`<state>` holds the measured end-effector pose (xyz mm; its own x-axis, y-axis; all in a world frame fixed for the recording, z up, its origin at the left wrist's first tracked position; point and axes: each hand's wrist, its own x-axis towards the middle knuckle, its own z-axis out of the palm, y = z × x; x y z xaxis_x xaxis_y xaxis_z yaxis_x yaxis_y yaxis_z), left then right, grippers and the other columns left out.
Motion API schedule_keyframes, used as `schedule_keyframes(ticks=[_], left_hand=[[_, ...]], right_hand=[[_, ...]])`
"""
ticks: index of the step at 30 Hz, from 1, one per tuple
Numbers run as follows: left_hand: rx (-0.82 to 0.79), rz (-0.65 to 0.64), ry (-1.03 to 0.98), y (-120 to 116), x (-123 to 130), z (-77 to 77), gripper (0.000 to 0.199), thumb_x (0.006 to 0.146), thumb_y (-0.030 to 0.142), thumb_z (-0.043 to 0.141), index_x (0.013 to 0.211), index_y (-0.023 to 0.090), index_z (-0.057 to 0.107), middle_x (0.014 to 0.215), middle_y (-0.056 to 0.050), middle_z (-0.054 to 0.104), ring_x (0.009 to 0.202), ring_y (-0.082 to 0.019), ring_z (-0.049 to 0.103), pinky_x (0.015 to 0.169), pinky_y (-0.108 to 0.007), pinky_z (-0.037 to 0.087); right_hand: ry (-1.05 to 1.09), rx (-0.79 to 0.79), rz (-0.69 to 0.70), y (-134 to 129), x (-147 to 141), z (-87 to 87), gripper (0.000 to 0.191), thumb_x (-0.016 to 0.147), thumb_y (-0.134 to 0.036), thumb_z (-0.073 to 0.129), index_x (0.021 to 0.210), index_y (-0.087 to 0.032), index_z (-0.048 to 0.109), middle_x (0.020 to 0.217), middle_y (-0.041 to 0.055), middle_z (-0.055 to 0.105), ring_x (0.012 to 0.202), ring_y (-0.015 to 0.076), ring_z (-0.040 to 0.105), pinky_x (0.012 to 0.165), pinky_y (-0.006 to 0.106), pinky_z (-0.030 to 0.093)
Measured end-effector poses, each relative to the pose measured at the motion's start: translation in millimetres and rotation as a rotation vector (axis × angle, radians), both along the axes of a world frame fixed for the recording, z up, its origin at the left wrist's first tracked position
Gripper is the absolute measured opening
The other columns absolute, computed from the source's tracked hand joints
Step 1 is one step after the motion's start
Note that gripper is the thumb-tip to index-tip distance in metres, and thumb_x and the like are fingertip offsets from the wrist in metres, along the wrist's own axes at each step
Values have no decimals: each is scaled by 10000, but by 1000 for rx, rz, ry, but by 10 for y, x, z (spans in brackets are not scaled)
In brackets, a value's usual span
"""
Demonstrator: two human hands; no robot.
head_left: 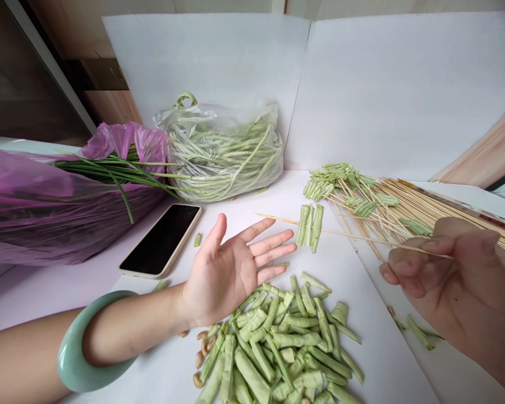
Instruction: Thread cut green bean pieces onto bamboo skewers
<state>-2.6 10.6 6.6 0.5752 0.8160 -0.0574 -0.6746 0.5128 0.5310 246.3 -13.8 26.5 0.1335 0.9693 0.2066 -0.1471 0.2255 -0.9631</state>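
Note:
A thin wooden skewer (362, 235) is pinched in my right hand (454, 280), its pointed end reaching left. Three short pieces of green long bean (309, 227) are threaded side by side on it, near the point. My left hand (231, 266) is spread with the palm up and nothing in it, its fingertips just below the skewer's tip. Below that hand lies a pile of cut bean pieces (278, 348), with several brown beans (200, 359) at its left edge. A green bangle (73, 342) circles my left wrist.
Filled skewers (336, 177) and a bundle of bare skewers (429, 205) lie at the right. At the back stands a clear bag of long beans (231, 151). A phone (160, 241) and a purple bag (67, 207) with green stalks (109, 168) lie at the left.

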Motion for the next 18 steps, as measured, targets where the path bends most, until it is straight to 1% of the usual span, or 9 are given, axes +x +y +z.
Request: schedule_keyframes(ticks=[4,6,8,13,18], left_hand=[[41,-36,14,-3,0,4,747,844,670,268,1333,127,419,1287,-201,537,1255,-339,421,991,-459,298],[66,-58,20,-8,0,0,759,836,682,272,1367,151,380,1321,-196,514,1276,-343,394,994,-469,287],[87,-72,26,-15,0,-6,768,832,692,268,1389,170,349,1347,-189,495,1292,-342,373,994,-473,281],[124,-102,23,-24,4,-15,781,831,705,231,1420,196,292,1389,-183,456,1317,-340,334,996,-480,263],[135,-109,27,-20,3,-17,776,831,708,210,1428,217,277,1390,-176,455,1322,-328,324,986,-468,266]], right_hand=[[-7,6,-77,23,79,22,336,723,-558,642,596,-258,557,467,-37,577,429,133,540,491,289,549],[-2,18,-113,30,110,16,348,721,-576,633,615,-255,552,486,-41,576,445,130,550,505,286,558],[5,42,-132,38,139,-2,340,755,-573,597,645,-255,553,516,-41,584,479,130,569,546,287,569],[6,66,-138,62,194,-39,318,801,-546,557,674,-255,542,513,-37,579,503,141,583,593,310,577],[-18,67,-123,68,185,-25,334,790,-558,562,652,-255,535,491,-37,567,487,146,576,552,311,565]])
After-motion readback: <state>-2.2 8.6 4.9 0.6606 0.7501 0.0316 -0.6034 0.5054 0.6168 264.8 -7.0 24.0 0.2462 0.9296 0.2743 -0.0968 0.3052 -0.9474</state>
